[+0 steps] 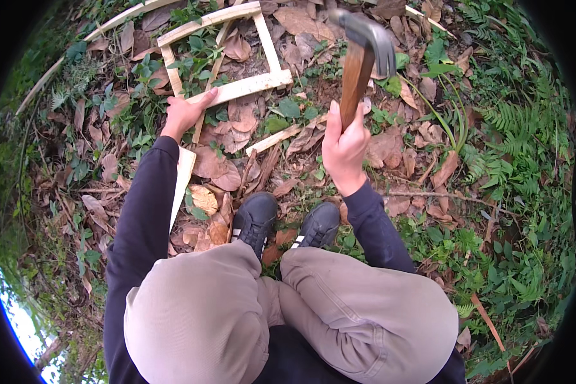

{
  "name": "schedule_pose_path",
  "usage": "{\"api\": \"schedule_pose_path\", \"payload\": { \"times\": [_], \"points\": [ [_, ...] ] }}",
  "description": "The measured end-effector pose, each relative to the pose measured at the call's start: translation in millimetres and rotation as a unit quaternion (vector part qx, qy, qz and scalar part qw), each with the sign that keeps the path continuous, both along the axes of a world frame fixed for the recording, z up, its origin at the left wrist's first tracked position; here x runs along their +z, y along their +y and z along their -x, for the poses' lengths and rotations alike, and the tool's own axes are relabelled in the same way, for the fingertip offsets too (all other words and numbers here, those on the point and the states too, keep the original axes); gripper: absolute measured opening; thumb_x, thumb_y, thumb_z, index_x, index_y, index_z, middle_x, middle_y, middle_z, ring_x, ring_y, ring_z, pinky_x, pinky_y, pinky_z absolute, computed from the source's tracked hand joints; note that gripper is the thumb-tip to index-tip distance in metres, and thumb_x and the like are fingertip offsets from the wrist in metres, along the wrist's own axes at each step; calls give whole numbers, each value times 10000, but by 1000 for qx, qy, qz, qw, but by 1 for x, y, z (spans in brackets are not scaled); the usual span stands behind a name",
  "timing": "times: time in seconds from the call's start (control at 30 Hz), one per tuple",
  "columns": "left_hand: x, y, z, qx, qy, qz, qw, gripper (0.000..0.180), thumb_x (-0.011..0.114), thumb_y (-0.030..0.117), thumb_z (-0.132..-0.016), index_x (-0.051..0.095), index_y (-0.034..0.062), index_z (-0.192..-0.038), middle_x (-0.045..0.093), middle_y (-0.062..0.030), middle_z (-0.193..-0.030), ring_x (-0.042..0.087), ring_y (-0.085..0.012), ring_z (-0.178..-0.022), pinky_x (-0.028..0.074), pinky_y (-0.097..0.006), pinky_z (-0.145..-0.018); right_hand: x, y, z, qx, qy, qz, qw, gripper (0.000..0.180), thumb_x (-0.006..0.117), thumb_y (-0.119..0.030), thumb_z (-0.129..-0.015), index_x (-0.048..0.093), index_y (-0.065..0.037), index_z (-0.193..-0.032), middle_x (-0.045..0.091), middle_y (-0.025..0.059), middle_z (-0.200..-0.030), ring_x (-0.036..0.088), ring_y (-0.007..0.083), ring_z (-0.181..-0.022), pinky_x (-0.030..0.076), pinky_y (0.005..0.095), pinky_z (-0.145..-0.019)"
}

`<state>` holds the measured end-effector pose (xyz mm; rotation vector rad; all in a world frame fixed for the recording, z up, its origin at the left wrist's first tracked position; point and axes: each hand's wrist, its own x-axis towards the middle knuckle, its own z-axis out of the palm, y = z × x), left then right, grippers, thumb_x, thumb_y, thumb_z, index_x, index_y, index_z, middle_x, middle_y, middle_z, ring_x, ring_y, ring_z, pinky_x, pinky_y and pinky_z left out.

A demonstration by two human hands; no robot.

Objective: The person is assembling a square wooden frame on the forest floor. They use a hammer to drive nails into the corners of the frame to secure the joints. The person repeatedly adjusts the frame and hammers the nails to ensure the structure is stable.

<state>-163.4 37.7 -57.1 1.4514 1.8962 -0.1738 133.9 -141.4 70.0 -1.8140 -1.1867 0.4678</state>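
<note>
My right hand (345, 146) is closed around the wooden handle of a claw hammer (358, 77), raised above the ground with its metal head up. At the left, my left hand (184, 115) grips the near-left corner of a pale wooden frame (253, 86), thumb along the top of its near rail. The frame is made of several light strips joined into a rough four-sided shape, with another strip crossing beneath it. It rests on leaves and small plants. No nail can be made out on the wood.
A loose short wood strip (274, 138) lies between my hands, and a pale board (182, 182) sits beside my left forearm. Long thin strips (51, 70) lie beyond the frame. My dark shoes (255, 221) are close by. Ferns (512, 166) grow at the right.
</note>
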Motion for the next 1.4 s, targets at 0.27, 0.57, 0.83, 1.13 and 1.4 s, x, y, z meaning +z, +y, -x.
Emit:
{"api": "schedule_pose_path", "payload": {
  "times": [0.27,0.57,0.83,1.13,1.4],
  "points": [
    [-14,-1,17,16,12,-23,1000,1525,700,923,-592,226,-281,-1399,482,-433,-1368,538,-478,-1302,447,-446,-1101,11,7,-6,82,12,99,992,257,604,-201,-1031,515,35,-981,623,226,-629,697,389,-608,490,447,-489],
    [-4,1,6,0,-8,-17,1000,1513,678,933,-605,223,-275,-1394,497,-430,-1354,564,-461,-1282,467,-432,-1082,-29,-16,-16,109,9,203,973,304,591,-239,-1030,520,57,-1020,632,285,-668,683,458,-657,487,498,-521],
    [3,2,-6,-19,-21,-32,999,1503,670,933,-616,241,-289,-1379,509,-435,-1339,581,-456,-1263,472,-425,-1070,-68,-17,-26,145,-101,234,956,318,584,-281,-1031,510,28,-1014,632,271,-640,661,481,-628,517,531,-532],
    [5,3,-11,0,-29,-25,999,1514,670,940,-602,238,-278,-1392,501,-437,-1345,573,-445,-1276,468,-420,-1075,-86,-29,-31,121,-84,272,951,341,560,-302,-1037,505,33,-1059,634,295,-657,679,483,-671,521,549,-570],
    [3,6,-14,13,-26,-18,999,1484,696,917,-605,262,-283,-1362,513,-430,-1340,576,-461,-1266,465,-420,-1077,-69,-11,-20,53,-21,60,997,249,613,-228,-1026,504,-13,-966,618,185,-613,686,381,-585,517,429,-491]
  ]
}}
